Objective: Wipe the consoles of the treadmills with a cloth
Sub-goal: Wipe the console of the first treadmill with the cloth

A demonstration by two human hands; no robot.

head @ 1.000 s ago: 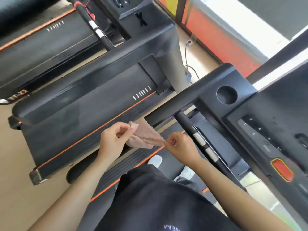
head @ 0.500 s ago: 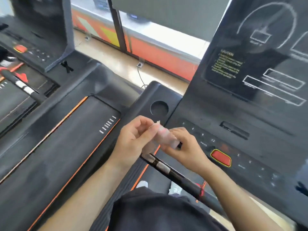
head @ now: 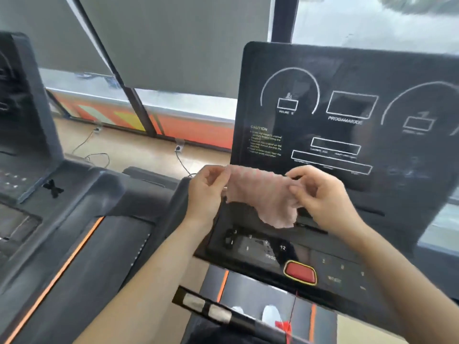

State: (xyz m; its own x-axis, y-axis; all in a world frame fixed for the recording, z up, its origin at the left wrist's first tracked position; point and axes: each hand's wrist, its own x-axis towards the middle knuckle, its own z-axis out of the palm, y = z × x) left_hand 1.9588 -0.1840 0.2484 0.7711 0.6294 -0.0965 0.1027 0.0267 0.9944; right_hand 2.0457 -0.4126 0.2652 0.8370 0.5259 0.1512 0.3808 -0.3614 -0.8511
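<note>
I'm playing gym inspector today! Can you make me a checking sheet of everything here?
Surface: black treadmill console with white markings, a keypad and a red button; cloth not yet on it.
Job's things: pink cloth held spread out in front of the console.
Clutter: nothing seen.
Grips: left hand pinches the cloth's left edge; right hand holds its right side.
Cables: power cords trail across the wooden floor from wall sockets; a red safety cord hangs below the button.
Surroundings: second treadmill on the left; window with grey blinds behind.

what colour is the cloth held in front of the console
Pale pink, the cloth; it shows best in the head view.
</note>
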